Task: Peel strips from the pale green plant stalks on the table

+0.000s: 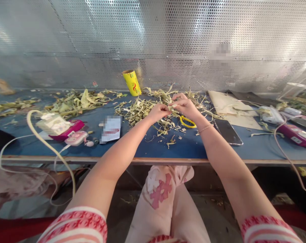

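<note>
My left hand (159, 113) and my right hand (184, 105) meet over a heap of pale green dried plant strips (137, 111) on the blue table. Their fingertips pinch together around a small, pale piece of dried plant, mostly hidden by the fingers. Just below my right hand lie scissors with yellow handles (187, 122), their blades partly covered by scraps. Loose trimmings (171, 141) are scattered on the tabletop nearer to me.
A yellow cardboard tube (132, 83) stands behind the heap, before a perforated metal panel (155, 40). Phones (228, 132) (111, 129) lie on either side. Left are a power strip (69, 131) with a cable and another leaf pile (78, 103); cardboard (229, 104) lies right.
</note>
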`<state>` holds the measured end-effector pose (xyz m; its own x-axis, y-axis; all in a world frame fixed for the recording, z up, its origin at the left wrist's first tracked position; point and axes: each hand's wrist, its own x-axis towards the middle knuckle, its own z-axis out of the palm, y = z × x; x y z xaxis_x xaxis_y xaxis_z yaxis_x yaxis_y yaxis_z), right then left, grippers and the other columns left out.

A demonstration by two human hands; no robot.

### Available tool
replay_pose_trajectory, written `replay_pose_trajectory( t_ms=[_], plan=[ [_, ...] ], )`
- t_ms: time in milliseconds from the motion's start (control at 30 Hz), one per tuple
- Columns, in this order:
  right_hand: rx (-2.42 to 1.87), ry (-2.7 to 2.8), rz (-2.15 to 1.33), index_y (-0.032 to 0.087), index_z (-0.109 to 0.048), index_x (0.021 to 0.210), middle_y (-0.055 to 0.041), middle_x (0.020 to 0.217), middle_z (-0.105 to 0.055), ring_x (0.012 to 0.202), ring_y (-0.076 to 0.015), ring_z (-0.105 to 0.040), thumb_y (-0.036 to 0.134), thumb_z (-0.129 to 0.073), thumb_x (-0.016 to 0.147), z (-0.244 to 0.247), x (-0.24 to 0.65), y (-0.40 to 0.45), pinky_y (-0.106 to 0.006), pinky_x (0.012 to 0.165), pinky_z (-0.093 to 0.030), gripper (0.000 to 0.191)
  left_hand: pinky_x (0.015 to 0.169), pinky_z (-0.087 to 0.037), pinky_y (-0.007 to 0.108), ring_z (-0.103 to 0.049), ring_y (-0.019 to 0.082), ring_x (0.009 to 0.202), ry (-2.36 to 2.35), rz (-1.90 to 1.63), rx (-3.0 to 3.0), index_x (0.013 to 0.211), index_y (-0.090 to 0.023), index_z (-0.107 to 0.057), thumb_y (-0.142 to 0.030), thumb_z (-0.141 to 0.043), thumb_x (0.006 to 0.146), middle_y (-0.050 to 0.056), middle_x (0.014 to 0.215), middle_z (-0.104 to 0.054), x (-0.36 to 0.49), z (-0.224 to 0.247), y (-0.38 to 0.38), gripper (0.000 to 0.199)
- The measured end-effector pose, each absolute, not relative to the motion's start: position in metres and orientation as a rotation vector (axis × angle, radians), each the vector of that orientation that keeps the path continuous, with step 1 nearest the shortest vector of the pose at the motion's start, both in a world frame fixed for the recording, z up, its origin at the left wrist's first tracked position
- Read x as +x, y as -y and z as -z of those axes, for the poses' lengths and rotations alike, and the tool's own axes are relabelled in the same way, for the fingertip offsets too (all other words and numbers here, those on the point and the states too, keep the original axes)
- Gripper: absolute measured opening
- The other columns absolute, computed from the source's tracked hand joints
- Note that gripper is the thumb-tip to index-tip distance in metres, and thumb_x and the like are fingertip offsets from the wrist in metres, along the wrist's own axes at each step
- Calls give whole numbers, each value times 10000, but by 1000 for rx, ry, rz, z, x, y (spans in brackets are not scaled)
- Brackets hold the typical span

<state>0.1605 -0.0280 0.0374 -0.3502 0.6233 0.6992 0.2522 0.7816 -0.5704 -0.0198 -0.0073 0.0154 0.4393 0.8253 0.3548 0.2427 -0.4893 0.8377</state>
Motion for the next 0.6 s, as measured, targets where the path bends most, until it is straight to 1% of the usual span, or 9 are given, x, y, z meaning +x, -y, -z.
replay_pose_trajectory(
  t_ms=[100,200,267,333,400,467,600],
  plan=[
    [-643,2021,-423,263,-771,791,-87,1094,-555,1144,-239,-486,555,-646,753,-35,157,26,-426,960,-425,320,521,-279,250,-399,81,478,-943,-1031,1963,538,-162,-507,-311,-655,651,-48,466,-433,-20,-17,9,238],
    [-724,2012,-425,258,-774,793,-88,1105,-564,1155,-239,-487,511,-657,768,-31,154,21,-411,963,-422,280,518,-253,253,-364,75,492,-980,-1060,2035,515,-158,-491,-284,-653,643,-52,479,-386,-18,-20,12,242],
    [-795,1996,-456,250,-775,796,-78,1019,-604,1067,-219,-534,485,-656,780,-29,152,19,-396,947,-425,263,521,-255,252,-363,76,509,-994,-1072,2074,520,-151,-508,-278,-655,644,-51,492,-379,-17,-21,14,231],
    [-838,1979,-510,237,-776,793,-62,877,-635,921,-190,-565,476,-653,782,-29,150,19,-370,882,-444,269,530,-270,248,-384,82,530,-1005,-1097,2073,541,-144,-532,-277,-662,642,-48,505,-399,-15,-21,15,211],
    [-860,1937,-557,225,-775,778,-41,760,-632,804,-163,-556,472,-661,770,-30,148,21,-338,803,-452,272,549,-293,244,-415,91,559,-1006,-1137,2051,570,-136,-560,-292,-680,636,-43,526,-440,-14,-20,16,208],
    [-889,1865,-578,217,-772,757,-27,721,-621,747,-142,-540,449,-685,745,-31,147,24,-307,742,-445,248,569,-311,244,-437,97,582,-994,-1160,2023,609,-128,-592,-316,-702,629,-36,550,-477,-13,-20,16,219],
    [-896,1721,-639,207,-767,749,-16,741,-628,719,-122,-540,363,-719,705,-27,145,22,-275,689,-433,168,629,-383,258,-492,105,624,-811,-1156,1875,737,-126,-652,-363,-739,632,-16,622,-551,-11,-17,17,273]
  ],
)
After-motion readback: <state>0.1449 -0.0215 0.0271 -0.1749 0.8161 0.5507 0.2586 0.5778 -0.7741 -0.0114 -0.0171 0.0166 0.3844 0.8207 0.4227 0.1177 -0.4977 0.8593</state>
